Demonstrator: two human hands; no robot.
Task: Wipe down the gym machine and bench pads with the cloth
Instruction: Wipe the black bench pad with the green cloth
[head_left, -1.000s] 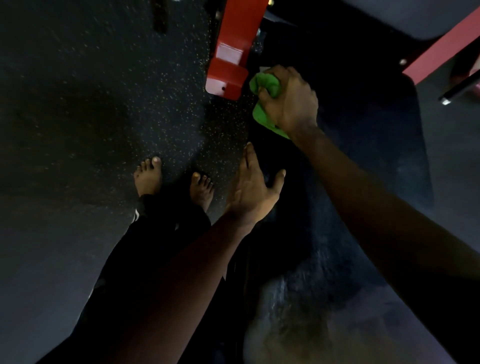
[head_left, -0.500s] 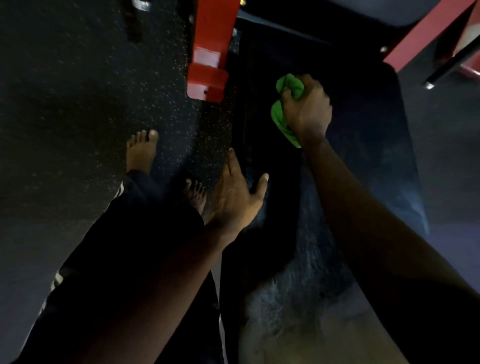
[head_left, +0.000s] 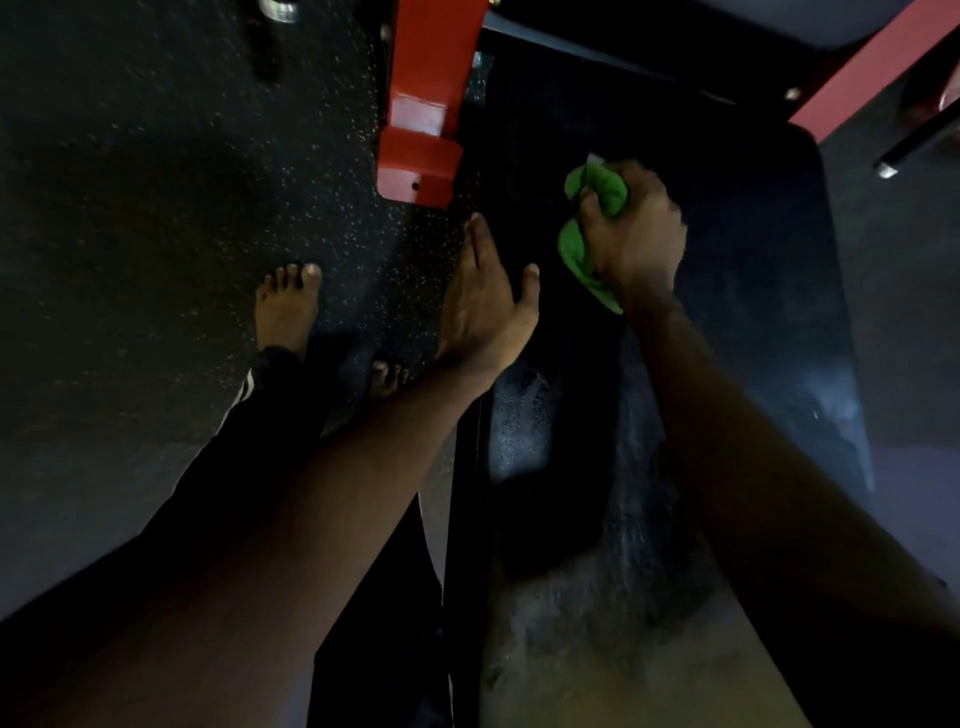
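Note:
A long black bench pad (head_left: 753, 332) runs from the bottom middle toward the top right. My right hand (head_left: 636, 234) is bunched around a green cloth (head_left: 584, 244) and presses it onto the pad's left half. The cloth sticks out above and below my fist. My left hand (head_left: 488, 306) rests flat with fingers straight at the pad's left edge, just left of the cloth, holding nothing. A dull streaked patch covers the pad's near end.
A red steel frame foot (head_left: 421, 130) stands on the speckled black rubber floor (head_left: 156, 208), just beyond my left hand. A red frame bar (head_left: 862, 78) crosses the top right. My bare feet (head_left: 288, 306) stand left of the bench. A metal weight piece (head_left: 278, 8) lies top left.
My right hand with the cloth has slid from the pad's far left corner by the red foot toward me and to the right. The left hand stays at the pad's edge.

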